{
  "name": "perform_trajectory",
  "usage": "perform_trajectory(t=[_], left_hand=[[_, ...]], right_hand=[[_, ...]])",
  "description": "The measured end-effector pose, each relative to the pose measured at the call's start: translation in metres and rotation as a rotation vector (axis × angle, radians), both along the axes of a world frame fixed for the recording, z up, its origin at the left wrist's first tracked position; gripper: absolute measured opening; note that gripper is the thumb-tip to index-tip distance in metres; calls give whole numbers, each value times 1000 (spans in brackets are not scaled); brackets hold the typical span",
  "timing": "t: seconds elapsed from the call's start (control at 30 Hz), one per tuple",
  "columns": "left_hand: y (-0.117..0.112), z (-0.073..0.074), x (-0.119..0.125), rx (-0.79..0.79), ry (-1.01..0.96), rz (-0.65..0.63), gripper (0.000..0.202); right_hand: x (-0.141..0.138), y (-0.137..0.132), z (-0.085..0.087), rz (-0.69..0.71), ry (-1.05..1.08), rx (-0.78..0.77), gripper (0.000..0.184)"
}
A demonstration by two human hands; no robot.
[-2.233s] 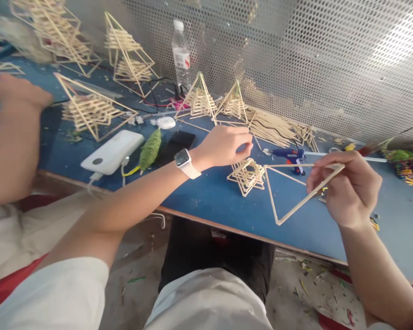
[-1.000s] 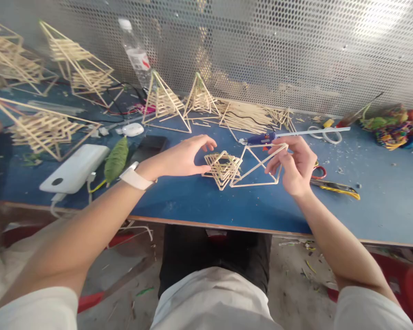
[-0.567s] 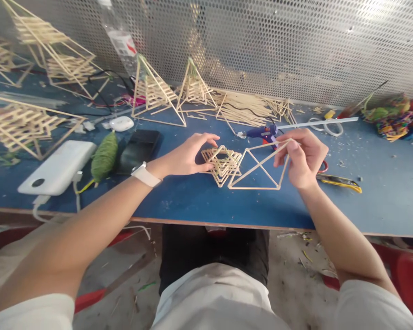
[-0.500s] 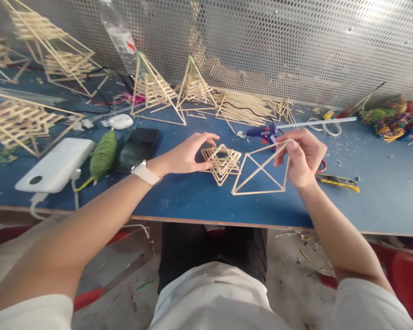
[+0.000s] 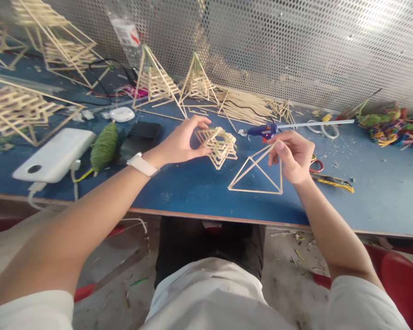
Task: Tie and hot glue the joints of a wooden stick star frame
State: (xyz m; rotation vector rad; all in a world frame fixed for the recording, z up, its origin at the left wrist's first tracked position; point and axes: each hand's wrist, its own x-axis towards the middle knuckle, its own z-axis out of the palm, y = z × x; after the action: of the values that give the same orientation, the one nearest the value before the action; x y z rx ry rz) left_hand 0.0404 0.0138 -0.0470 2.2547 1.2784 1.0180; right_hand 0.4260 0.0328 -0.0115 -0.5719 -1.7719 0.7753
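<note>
My left hand grips a small stack of stick triangles, lifted and tilted above the blue table. My right hand pinches the top of a hollow stick pyramid frame whose base rests on the table, just right of the stack. A white watch is on my left wrist.
A blue glue gun lies behind my right hand. A yellow cutter and scissors lie to its right. A white power bank, green yarn and a black phone sit left. Finished stick pyramids and loose sticks line the mesh wall.
My left hand has picked the stacked triangles up off the table and tilted them. My right hand stood the pyramid frame upright on its base, a little apart from the stack.
</note>
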Motion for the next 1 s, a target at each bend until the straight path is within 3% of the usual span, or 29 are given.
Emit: perform_trajectory(t=[0.2, 0.4, 0.53, 0.8, 1.0], left_hand=[[6, 8, -12, 57, -154, 62, 92], [1, 18, -19, -204, -442, -121, 95], [-2, 22, -21, -287, -573, -237, 96], [-8, 21, -18, -501, -497, -375, 101], [-10, 16, -6, -469, -362, -399, 86]], right_hand=[[-5, 3, -3, 83, -75, 36, 24], [-11, 9, -8, 83, -53, -35, 30], [-11, 6, -9, 114, -64, -81, 34], [-16, 9, -12, 127, -21, -151, 43], [-18, 8, -13, 165, -13, -150, 37]])
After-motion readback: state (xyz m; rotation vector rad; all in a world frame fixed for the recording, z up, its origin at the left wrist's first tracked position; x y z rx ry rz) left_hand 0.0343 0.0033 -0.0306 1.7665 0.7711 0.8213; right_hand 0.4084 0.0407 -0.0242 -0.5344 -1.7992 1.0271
